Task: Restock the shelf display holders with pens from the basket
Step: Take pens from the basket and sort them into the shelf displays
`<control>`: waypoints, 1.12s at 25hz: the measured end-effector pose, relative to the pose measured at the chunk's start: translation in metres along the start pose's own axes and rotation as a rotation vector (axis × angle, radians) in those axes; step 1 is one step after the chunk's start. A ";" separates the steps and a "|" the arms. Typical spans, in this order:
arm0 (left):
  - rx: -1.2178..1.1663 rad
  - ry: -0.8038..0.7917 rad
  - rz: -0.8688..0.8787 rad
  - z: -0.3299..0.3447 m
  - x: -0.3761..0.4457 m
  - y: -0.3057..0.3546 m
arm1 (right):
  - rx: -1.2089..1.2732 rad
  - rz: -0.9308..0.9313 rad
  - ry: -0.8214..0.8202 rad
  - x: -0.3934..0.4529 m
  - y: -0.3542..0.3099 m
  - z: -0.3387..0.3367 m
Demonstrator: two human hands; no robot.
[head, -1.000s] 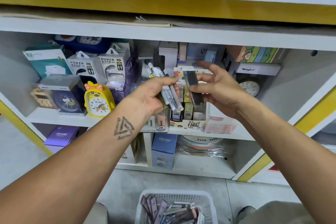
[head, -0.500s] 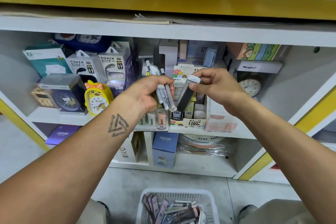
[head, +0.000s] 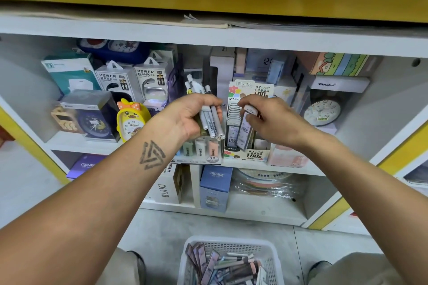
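My left hand (head: 185, 118) grips a bundle of grey and white pens (head: 212, 122) in front of the middle shelf. My right hand (head: 275, 120) pinches the white cap of a slim dark refill case (head: 244, 133), held upright with its lower end inside the cardboard display holder (head: 249, 154) printed "100". A row of like cases stands in that holder to the left of it. On the floor below sits the white basket (head: 268, 250) with several pens and cases.
A second holder with pastel items (head: 203, 149) stands left of the display holder. A yellow duck clock (head: 132, 120), power bank boxes (head: 115, 81) and a round clock (head: 322, 111) fill the shelf. My knees flank the basket.
My right hand has lowered the dark case from in front of the shelf into the display holder, turning it upright. My left hand with the pens has stayed put.
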State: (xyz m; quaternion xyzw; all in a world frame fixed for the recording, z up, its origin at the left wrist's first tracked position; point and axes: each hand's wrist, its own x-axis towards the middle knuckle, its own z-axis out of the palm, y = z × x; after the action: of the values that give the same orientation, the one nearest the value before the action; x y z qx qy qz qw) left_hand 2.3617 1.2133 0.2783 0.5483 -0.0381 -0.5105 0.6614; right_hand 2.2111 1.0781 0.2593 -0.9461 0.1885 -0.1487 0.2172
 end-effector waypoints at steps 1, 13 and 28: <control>-0.001 0.001 0.000 0.000 0.000 0.000 | -0.038 -0.025 -0.010 -0.001 0.000 0.001; -0.002 -0.054 0.013 0.006 -0.003 -0.004 | -0.029 -0.142 0.129 0.002 -0.006 0.016; 0.181 -0.320 -0.041 0.028 0.001 -0.024 | 0.772 0.158 0.253 0.001 -0.022 -0.012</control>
State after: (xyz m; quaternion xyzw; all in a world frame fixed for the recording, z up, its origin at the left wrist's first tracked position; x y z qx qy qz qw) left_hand 2.3297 1.1965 0.2708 0.5180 -0.1776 -0.5990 0.5843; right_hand 2.2144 1.0919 0.2803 -0.7522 0.2161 -0.3065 0.5418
